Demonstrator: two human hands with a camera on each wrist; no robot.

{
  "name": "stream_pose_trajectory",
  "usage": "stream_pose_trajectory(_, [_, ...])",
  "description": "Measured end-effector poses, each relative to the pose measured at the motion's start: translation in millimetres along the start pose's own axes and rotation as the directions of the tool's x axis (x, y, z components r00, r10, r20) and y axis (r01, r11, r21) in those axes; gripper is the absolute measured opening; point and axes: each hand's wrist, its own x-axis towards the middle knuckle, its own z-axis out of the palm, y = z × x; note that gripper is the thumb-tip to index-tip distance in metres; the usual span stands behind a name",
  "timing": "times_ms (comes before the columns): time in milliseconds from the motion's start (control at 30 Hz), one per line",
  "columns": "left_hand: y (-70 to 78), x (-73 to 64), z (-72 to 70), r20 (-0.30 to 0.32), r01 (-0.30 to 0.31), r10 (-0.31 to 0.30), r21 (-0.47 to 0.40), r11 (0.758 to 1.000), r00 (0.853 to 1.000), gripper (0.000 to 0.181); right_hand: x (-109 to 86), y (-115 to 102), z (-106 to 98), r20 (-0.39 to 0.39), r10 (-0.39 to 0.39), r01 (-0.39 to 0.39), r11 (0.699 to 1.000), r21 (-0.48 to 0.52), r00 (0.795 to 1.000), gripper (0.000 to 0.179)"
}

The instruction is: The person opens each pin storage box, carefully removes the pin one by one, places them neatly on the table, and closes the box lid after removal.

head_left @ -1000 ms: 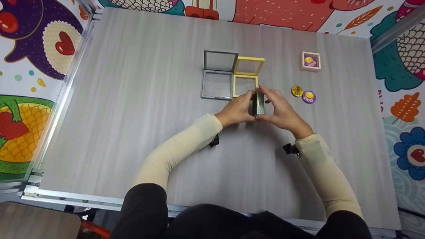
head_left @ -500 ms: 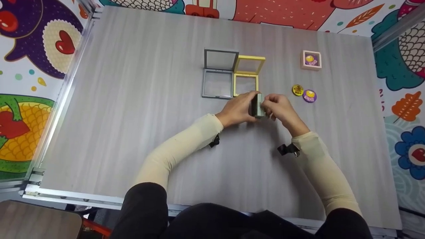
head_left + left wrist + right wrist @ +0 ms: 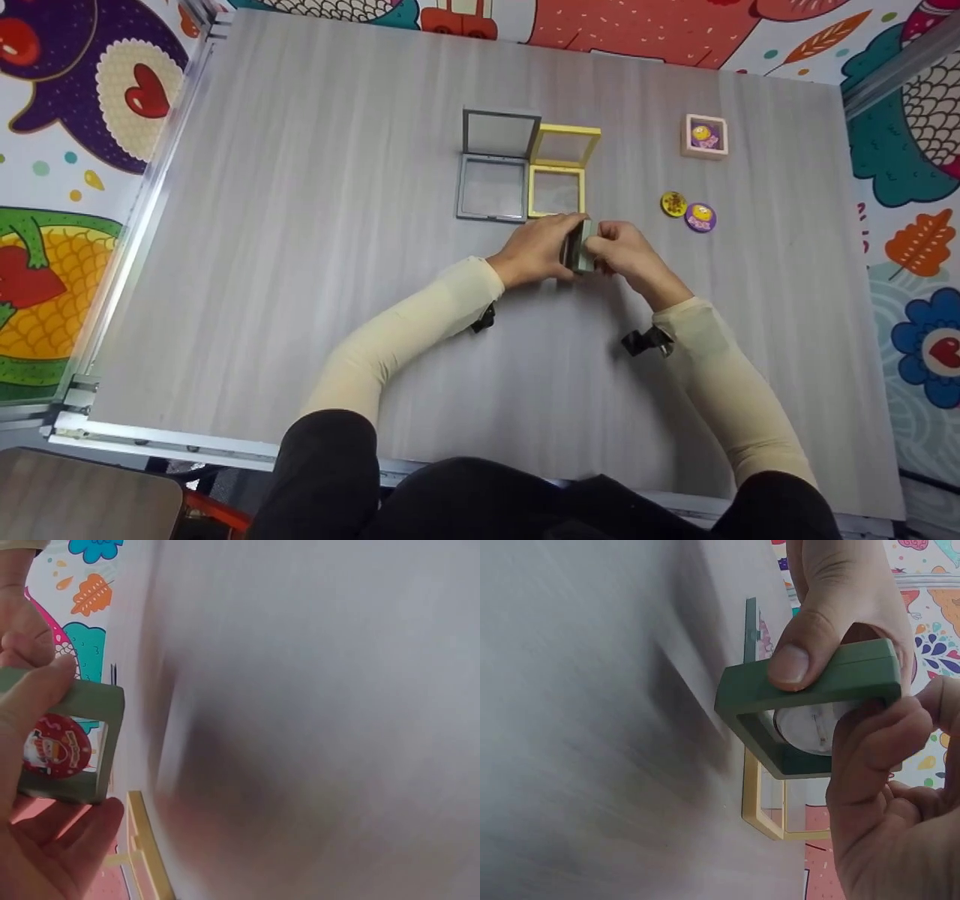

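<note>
In the head view a green display frame (image 3: 583, 259) stands on edge between the hands, above the table. My left hand (image 3: 534, 251) grips it by two opposite edges, as the left wrist view also shows. Inside its clear window hangs a red round badge (image 3: 56, 746); the right wrist view shows the badge's whitish back with a pin. The curled fingers of my right hand (image 3: 628, 251) pinch the frame's right side, a finger overlapping the window. The exact contact of those fingertips is partly hidden.
Beyond the hands, a grey frame (image 3: 460, 187) and a yellow frame (image 3: 532, 191) stand open side by side. Two round badges, one yellow (image 3: 673, 203) and one purple (image 3: 701, 217), lie to the right. Behind them is a small cream frame (image 3: 685, 142) holding a purple badge.
My right hand has gone from spanning the green frame's edges to curled fingers at its right side. The frame has shifted slightly towards the person, still in the left hand.
</note>
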Motion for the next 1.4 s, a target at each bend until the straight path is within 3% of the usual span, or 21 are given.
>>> stream_pose_trajectory(400, [-5.7, -4.4, 2.5, -0.011, 0.019, -0.020, -0.076, 0.997, 1.000, 0.090, 3.5, 0, 7, 0.006, 0.030, -0.030, 0.999, 0.010, 1.000, 0.007])
stream_pose_trajectory(567, [-5.3, -3.9, 1.3, -0.012, 0.038, -0.039, -0.126, 0.991, 0.999, 0.089, 2.0, 1, 6, 0.011, 0.017, -0.018, 0.994, 0.107, 1.000, 0.009])
stream_pose_trajectory(733, [-4.2, -2.9, -2.8, -0.013, 0.033, -0.035, -0.163, 0.986, 0.999, 0.087, -0.3, 1, 0, 0.073, -0.043, 0.027, 0.978, 0.205, 0.996, 0.019])
stream_pose_trajectory(1033, [-6.2, -2.2, -4.3, -0.010, 0.023, -0.025, -0.173, 0.985, 1.000, 0.085, -0.6, 0, -5, 0.166, -0.075, 0.038, 0.976, 0.213, 0.983, 0.019])
stream_pose_trajectory(1400, [-6.4, -0.6, -2.1, 0.002, 0.060, -0.060, -0.182, 0.982, 0.998, 0.091, -2.0, 8, -9, 0.135, -0.062, 0.026, 0.967, 0.253, 0.989, 0.015])
